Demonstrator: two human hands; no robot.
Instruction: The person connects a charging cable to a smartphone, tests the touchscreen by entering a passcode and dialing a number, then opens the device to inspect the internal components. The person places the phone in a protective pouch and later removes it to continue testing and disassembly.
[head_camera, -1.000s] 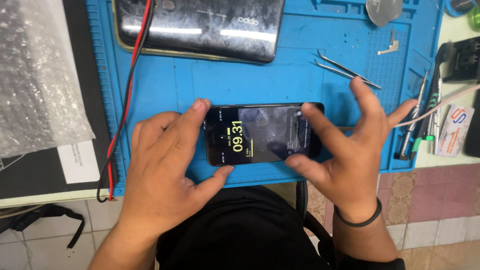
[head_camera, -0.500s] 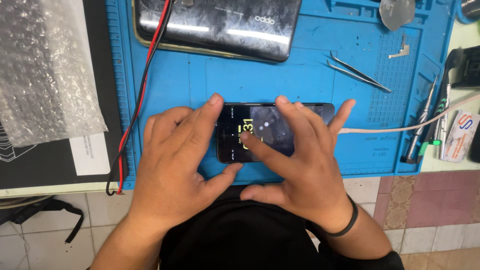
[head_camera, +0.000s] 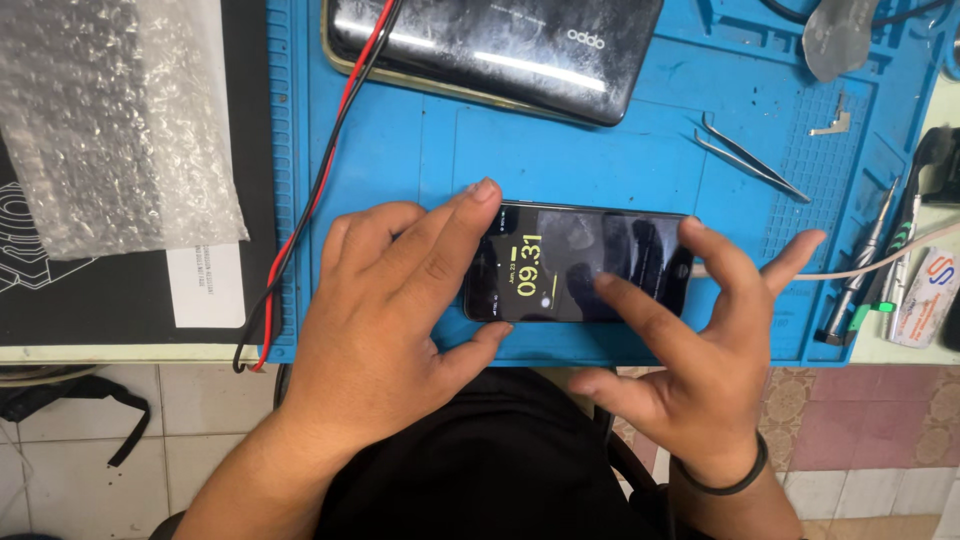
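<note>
Left hand (head_camera: 385, 320) pinching one lit phone (head_camera: 580, 265), right hand (head_camera: 690, 360) open, fingertip on its screen, one tweezers (head_camera: 750, 158)

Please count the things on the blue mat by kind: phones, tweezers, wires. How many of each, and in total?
Phones: 2, a lit smartphone held between left hand and right hand, and a dark phone.
Tweezers: 1
Wires: 2, red-black, white.
Total: 5
</note>
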